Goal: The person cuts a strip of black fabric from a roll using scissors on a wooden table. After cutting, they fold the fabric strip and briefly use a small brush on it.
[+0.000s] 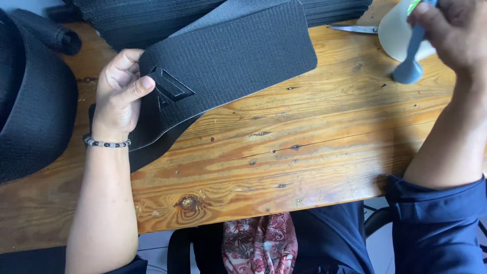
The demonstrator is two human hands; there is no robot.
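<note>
My left hand (120,91) pinches the near end of a black ribbed fabric strap piece (233,61) that lies flat on the wooden table (284,152); my thumb presses beside a small black plastic buckle (170,87) on it. A second black strip (152,142) lies under it. At the top right, my right hand (454,30) grips a blue-handled tool (412,56), its rounded end pointing down, next to a pale translucent container (398,33).
A stack of black strap pieces (152,15) sits at the table's back edge. A large roll of black webbing (30,111) is at the left. Scissors (352,29) lie near the container. My lap, with patterned red cloth (258,243), is below the table's front edge.
</note>
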